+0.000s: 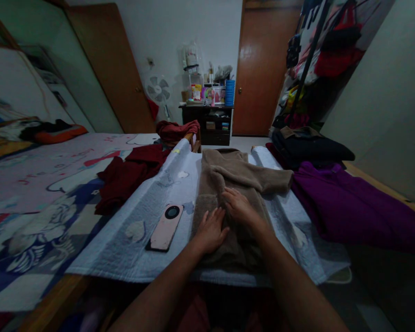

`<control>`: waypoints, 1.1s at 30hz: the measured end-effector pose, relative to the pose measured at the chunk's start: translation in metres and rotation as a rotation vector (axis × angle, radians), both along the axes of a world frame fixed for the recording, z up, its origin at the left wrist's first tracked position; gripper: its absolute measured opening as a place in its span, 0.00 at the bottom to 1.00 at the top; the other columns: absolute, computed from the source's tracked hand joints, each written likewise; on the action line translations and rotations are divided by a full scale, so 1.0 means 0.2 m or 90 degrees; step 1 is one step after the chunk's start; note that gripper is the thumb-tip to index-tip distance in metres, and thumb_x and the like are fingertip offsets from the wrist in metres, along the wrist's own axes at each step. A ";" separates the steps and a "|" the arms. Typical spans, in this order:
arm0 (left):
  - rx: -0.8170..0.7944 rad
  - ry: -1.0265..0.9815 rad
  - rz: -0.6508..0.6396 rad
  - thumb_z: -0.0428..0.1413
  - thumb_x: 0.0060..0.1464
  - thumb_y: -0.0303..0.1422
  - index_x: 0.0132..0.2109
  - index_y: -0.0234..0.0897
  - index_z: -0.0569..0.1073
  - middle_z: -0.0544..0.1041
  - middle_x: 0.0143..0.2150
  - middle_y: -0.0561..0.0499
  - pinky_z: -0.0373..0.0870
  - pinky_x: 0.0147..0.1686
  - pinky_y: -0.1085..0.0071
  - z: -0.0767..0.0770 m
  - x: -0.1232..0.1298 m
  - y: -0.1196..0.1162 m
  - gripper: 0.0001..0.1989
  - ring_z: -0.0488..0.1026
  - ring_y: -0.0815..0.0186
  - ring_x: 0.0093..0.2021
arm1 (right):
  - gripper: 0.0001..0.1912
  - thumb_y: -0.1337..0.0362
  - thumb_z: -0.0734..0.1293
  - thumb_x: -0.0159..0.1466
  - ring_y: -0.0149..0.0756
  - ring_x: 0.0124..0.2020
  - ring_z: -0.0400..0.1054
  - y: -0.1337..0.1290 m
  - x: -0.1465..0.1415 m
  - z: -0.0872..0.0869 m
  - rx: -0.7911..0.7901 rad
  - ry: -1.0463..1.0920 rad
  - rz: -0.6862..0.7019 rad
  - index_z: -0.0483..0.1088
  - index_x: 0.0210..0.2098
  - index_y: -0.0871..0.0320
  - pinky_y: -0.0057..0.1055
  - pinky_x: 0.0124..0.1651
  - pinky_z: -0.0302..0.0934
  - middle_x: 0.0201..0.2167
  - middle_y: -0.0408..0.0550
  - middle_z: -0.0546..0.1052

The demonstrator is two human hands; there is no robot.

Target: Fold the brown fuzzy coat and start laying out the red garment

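From where I stand, I see the brown garment [242, 177] lying on the pale cloth [124, 265], directly in front of the person. The left hand [211, 231] rests flat on it, palm down, with the fingers a little spread and holding nothing. The right hand [240, 206] is just beside and farther forward, its fingers on a raised fold; I cannot tell whether it pinches the fabric.

The work on this garment seems to me about half done. Its left side looks turned inward, and no sleeve sticks out there. On the right, one sleeve [275, 180] points outward over the cloth, so this side is not yet brought in, and the middle is not yet smooth.

The phone [165, 233] lies to the left, apart from the hands. The dark clothes [311, 147] and the purple garment [356, 203] lie at the right, apparently already folded. The red garment [133, 173] on the left lies loosely, perhaps not arranged.
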State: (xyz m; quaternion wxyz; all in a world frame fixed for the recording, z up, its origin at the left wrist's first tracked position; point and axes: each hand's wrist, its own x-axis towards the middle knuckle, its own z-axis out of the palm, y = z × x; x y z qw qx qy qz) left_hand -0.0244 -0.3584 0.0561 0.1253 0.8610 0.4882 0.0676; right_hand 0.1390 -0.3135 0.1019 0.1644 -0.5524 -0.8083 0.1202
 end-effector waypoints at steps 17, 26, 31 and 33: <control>0.030 0.015 0.074 0.44 0.64 0.41 0.68 0.33 0.55 0.51 0.71 0.41 0.46 0.67 0.55 -0.05 -0.19 0.35 0.29 0.45 0.56 0.71 | 0.27 0.56 0.51 0.71 0.43 0.70 0.43 0.09 -0.07 -0.24 -0.069 -0.074 -0.135 0.53 0.67 0.52 0.46 0.67 0.39 0.70 0.45 0.51; 0.051 0.050 0.081 0.43 0.64 0.44 0.69 0.34 0.53 0.48 0.72 0.41 0.46 0.67 0.52 -0.06 -0.15 0.25 0.31 0.42 0.54 0.72 | 0.27 0.57 0.51 0.70 0.45 0.70 0.43 0.08 -0.06 -0.25 -0.057 -0.051 -0.128 0.53 0.67 0.53 0.48 0.67 0.39 0.70 0.47 0.52; 0.014 0.055 0.016 0.41 0.64 0.48 0.68 0.31 0.55 0.51 0.71 0.39 0.44 0.67 0.52 -0.02 -0.12 0.07 0.32 0.42 0.54 0.72 | 0.26 0.58 0.54 0.70 0.45 0.69 0.45 0.08 -0.07 -0.24 -0.043 -0.041 -0.138 0.56 0.66 0.54 0.48 0.67 0.40 0.69 0.49 0.55; 0.022 0.049 0.022 0.42 0.65 0.46 0.68 0.32 0.55 0.52 0.71 0.40 0.44 0.67 0.52 -0.02 -0.11 0.04 0.31 0.43 0.54 0.72 | 0.25 0.59 0.57 0.68 0.45 0.67 0.49 0.07 -0.07 -0.21 -0.029 -0.024 -0.130 0.59 0.64 0.55 0.46 0.66 0.42 0.66 0.52 0.60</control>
